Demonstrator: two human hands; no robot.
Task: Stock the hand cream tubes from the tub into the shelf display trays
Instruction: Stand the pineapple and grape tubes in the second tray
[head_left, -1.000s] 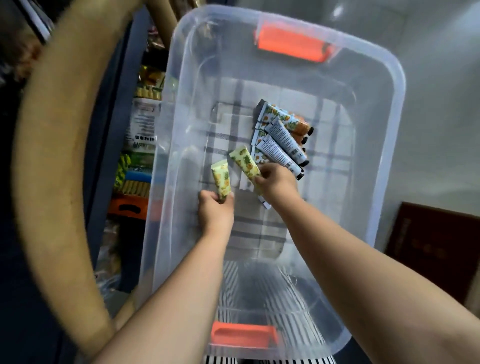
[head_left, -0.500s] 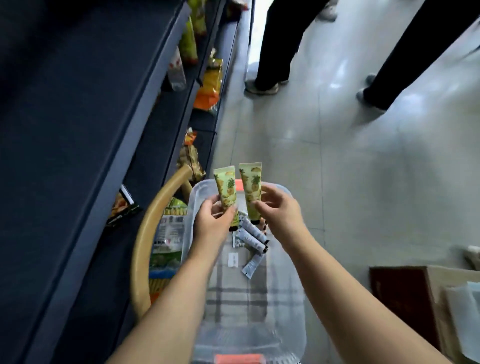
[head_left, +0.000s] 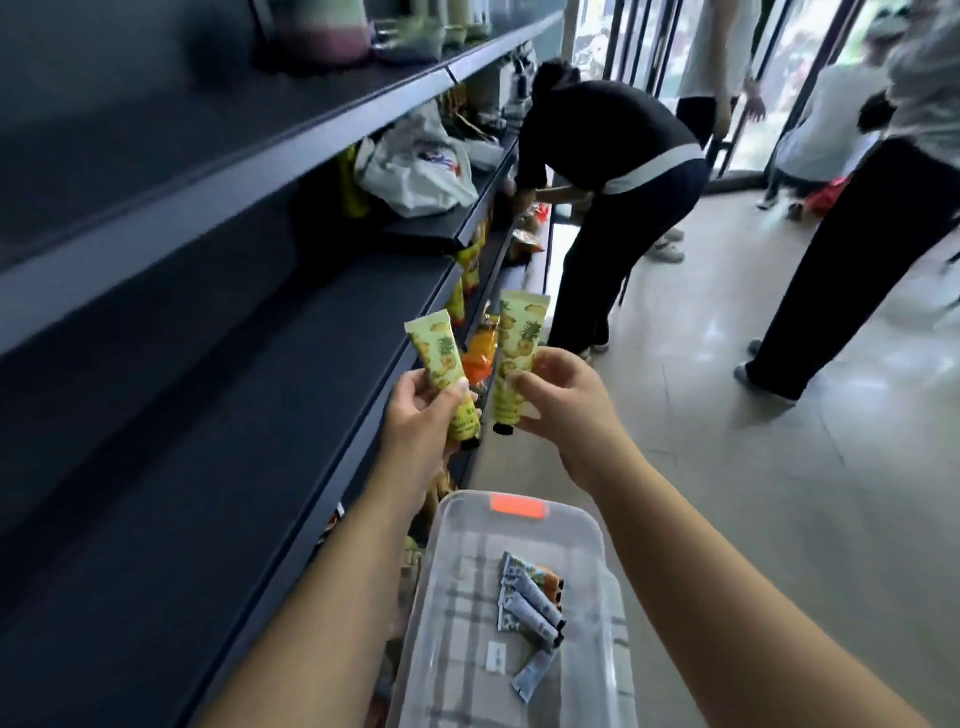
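Above the clear tub (head_left: 597, 530), my left hand (head_left: 418, 410) pinches one pineapple-print hand cream tube (head_left: 441, 364); my right hand (head_left: 563, 397) pinches another (head_left: 514, 358). They look light, soft, likely slick; mid-body grip seems best.

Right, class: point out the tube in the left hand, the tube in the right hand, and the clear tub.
Left-hand tube (head_left: 439, 358): head view, on its printed body above the thumb.
Right-hand tube (head_left: 519, 338): head view, on its upper printed body.
Clear tub (head_left: 592, 525): head view, on its far right rim.
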